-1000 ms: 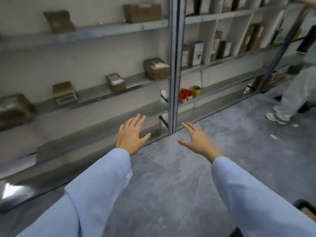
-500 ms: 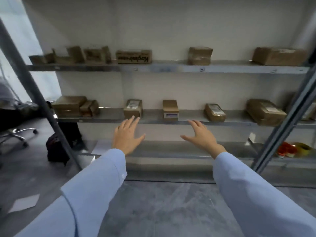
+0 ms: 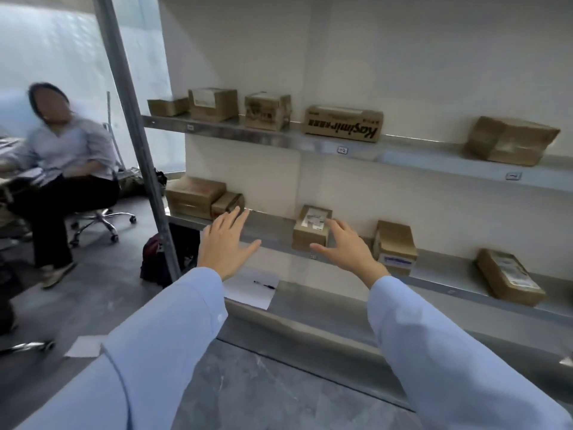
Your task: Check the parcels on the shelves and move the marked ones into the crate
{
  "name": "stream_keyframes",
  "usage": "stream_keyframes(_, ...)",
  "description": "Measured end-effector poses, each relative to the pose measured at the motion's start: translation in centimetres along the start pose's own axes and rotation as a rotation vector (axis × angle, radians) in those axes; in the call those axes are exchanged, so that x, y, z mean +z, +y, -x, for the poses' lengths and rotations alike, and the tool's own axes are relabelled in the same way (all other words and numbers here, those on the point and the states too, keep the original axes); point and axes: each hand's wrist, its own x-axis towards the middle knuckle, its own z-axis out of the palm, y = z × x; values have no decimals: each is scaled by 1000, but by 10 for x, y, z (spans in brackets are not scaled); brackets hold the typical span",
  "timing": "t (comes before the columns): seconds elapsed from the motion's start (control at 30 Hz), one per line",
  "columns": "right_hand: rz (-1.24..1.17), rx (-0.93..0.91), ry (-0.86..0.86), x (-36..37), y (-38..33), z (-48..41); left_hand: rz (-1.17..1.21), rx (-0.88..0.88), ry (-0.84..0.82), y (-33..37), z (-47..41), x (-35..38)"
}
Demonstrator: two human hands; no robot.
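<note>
Brown cardboard parcels stand on two metal shelves. On the middle shelf (image 3: 273, 234) a small parcel with a white label (image 3: 311, 226) sits just beyond my right hand (image 3: 344, 249), which is open with fingers spread, close to the parcel's right side. My left hand (image 3: 228, 243) is open too, held in front of the shelf edge, right of a small parcel (image 3: 226, 203) and a larger one (image 3: 192, 195). Further right lie a parcel with a blue-printed label (image 3: 395, 246) and a tilted flat parcel (image 3: 508, 276). No crate is in view.
The upper shelf (image 3: 341, 147) carries several parcels, one printed "Kasimir" (image 3: 342, 123). A slanted metal post (image 3: 136, 135) stands at left. A person sits on a wheeled chair (image 3: 99, 217) at far left. A dark bag (image 3: 155, 259) and a white sheet (image 3: 251, 288) lie below.
My view has swung left along the shelves, bringing the seated person and the left post into sight. Both hands stay open and now hover nearer the labelled parcel.
</note>
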Motion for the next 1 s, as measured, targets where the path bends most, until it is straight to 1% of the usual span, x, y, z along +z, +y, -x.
stream_keyframes(0.1,-50,-11,-29,19,-12,-65,-32,-36,-16,-30,-45,9)
stream_keyframes(0.23,-89,-89,-38,41,-28,-137,-24,-80,-20,-68,-100,19)
stream_keyframes(0.4,-134,-138,-80,71,-49,-206,-24,-138,-55,-111,-143,39)
stream_keyframes(0.53,-161,-140,-111,104,-60,-251,10,-185,-101,-146,-176,61)
stream_keyframes(0.8,-228,-50,-105,167,-74,-331,72,-135,-203,-211,-254,120)
stream_keyframes(1.0,-253,82,-113,209,-88,-371,109,-68,-357,-260,-303,161)
